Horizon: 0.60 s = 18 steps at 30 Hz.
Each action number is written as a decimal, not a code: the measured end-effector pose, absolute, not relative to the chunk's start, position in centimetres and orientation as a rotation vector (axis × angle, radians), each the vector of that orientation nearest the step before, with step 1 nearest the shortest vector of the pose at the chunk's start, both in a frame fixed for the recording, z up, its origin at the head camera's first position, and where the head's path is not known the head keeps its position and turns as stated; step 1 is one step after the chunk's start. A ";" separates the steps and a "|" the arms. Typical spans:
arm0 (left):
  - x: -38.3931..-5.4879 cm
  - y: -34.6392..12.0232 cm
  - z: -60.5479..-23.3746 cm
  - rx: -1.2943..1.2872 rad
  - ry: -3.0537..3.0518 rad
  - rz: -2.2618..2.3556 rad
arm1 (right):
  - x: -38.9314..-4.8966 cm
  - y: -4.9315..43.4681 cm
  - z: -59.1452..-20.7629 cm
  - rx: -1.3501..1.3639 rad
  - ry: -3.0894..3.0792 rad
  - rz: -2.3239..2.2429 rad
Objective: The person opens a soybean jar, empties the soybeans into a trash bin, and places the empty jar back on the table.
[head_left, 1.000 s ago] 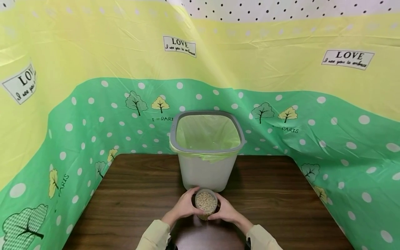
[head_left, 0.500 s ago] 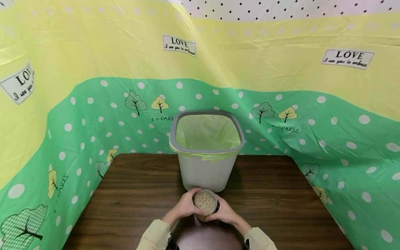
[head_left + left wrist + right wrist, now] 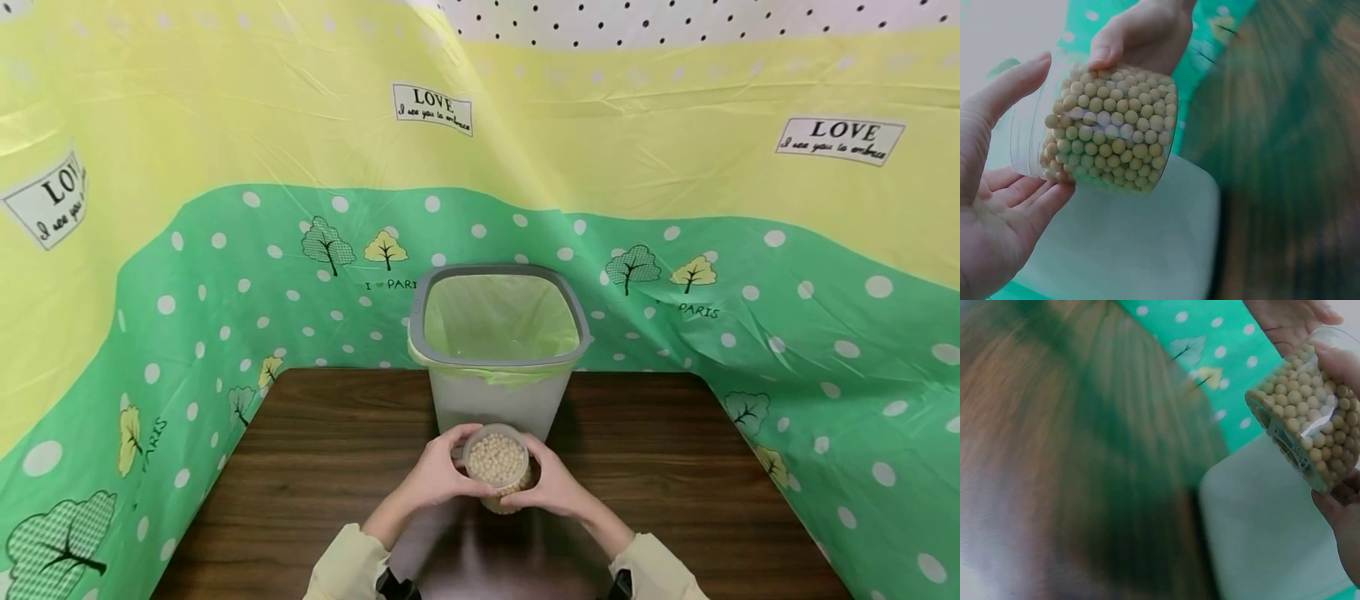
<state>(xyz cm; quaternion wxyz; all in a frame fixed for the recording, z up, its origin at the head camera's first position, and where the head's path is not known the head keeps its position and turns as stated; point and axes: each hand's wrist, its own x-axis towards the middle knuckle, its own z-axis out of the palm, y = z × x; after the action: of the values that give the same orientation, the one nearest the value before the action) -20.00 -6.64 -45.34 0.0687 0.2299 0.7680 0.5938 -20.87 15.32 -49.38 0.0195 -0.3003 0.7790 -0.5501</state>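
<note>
A clear jar (image 3: 497,460) of round beige beans is held between both hands, raised off the table in front of the bin. The left hand (image 3: 441,471) grips its left side, thumb toward the near side. On the opposite side the right hand (image 3: 557,483) holds it the same way. In the left wrist view the jar (image 3: 1110,128) shows beans filling most of it, with a bare clear band near the mouth. The right wrist view gives the jar's base (image 3: 1285,440). No lid is visible on the jar.
Behind the jar stands a pale grey bin (image 3: 498,400) with a darker grey rim (image 3: 498,362) and a light green liner (image 3: 491,321). Both rest on or over a dark wood table (image 3: 322,475). A yellow and green patterned cloth (image 3: 247,242) surrounds it at the back and sides.
Both hands have lifted the jar from the table and brought it slightly up toward the head camera. The bin has not moved.
</note>
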 end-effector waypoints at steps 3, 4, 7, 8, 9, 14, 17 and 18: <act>-19.8 -6.8 -43.7 0.720 2.243 1.861 | -20.9 15.2 -47.7 -1.066 2.449 -1.720; -19.8 -6.8 -43.2 0.730 2.223 1.884 | -20.9 15.2 -47.1 -1.103 2.458 -1.724; -19.6 -7.0 -42.0 0.761 2.167 1.948 | -20.9 15.0 -45.6 -1.167 2.469 -1.753; -19.6 -7.1 -41.7 0.772 2.147 1.968 | -20.8 15.0 -45.1 -1.174 2.460 -1.767; -19.5 -7.2 -41.4 0.785 2.126 1.988 | -20.7 14.9 -44.6 -1.190 2.451 -1.780; -19.4 -7.6 -40.7 0.919 1.991 2.090 | -20.3 14.9 -43.0 -1.260 2.338 -1.872; -19.5 -7.7 -40.4 1.028 1.954 2.104 | -20.1 14.9 -42.6 -1.302 2.248 -1.916; -19.6 -7.7 -40.4 1.070 1.952 2.096 | -20.0 14.9 -42.5 -1.312 2.227 -1.920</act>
<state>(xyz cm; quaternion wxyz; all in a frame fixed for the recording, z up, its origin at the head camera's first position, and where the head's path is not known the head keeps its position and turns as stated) -19.60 -7.67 -40.38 0.0419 0.3497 0.6379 0.6849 -20.03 14.92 -42.52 -0.0392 -0.4070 0.6912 -0.5958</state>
